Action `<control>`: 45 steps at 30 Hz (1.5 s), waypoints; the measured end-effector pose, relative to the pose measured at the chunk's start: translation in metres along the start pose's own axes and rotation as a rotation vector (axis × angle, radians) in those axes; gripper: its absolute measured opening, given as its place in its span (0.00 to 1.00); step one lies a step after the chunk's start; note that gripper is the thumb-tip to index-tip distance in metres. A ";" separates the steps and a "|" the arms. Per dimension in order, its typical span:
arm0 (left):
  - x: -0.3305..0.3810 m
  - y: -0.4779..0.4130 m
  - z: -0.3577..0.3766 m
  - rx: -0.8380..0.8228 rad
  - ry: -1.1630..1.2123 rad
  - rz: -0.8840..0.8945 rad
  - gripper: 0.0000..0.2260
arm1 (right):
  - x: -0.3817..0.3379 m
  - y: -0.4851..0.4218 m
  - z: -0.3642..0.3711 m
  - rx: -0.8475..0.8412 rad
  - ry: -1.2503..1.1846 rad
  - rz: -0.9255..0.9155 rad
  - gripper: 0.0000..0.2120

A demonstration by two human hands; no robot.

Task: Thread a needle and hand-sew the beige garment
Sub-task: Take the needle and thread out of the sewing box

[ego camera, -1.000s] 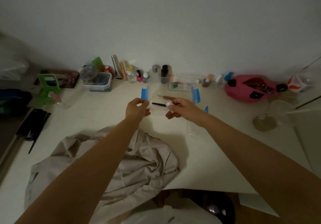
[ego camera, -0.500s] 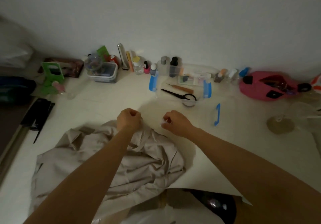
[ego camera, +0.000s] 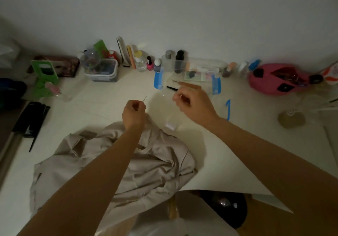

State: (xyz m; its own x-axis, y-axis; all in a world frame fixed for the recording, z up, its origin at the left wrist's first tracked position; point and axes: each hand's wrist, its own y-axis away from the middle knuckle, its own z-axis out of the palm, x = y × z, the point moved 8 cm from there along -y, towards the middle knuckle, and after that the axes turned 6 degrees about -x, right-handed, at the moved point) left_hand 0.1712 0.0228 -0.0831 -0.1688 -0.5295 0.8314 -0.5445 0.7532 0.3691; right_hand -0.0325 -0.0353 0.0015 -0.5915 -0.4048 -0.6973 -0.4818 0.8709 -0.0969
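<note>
Head view: your left hand [ego camera: 134, 114] pinches the needle [ego camera: 145, 98], thin, stiff, slippery, so grip low on the shaft; your right hand [ego camera: 193, 105] curls, its grip's contents unclear

Dim indoor light, soft shadows right of the arms, wide-angle bending at edges, grainy softness

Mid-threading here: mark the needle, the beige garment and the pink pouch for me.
needle [ego camera: 145, 98]: head view, on the exposed middle of the shaft.
beige garment [ego camera: 161, 160]: head view, on the crumpled fabric near its middle.
pink pouch [ego camera: 268, 84]: head view, on its pink side below the opening.
</note>
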 end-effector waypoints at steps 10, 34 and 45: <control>0.055 -0.014 0.040 -0.309 0.390 -0.073 0.02 | 0.081 -0.044 0.020 -0.735 0.321 0.683 0.14; 0.037 -0.023 0.006 -0.141 0.514 -0.219 0.04 | -0.001 -0.057 -0.020 -0.117 -0.218 0.336 0.10; -0.020 -0.014 -0.083 -0.015 0.185 -0.115 0.04 | -0.014 -0.059 0.144 -0.563 0.168 0.304 0.14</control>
State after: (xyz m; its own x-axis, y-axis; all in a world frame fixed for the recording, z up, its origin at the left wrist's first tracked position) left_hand 0.2507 0.0558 -0.0704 0.0484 -0.5322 0.8452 -0.5389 0.6986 0.4707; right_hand 0.0972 -0.0407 -0.0848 -0.8254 -0.2417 -0.5102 -0.5149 0.6930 0.5047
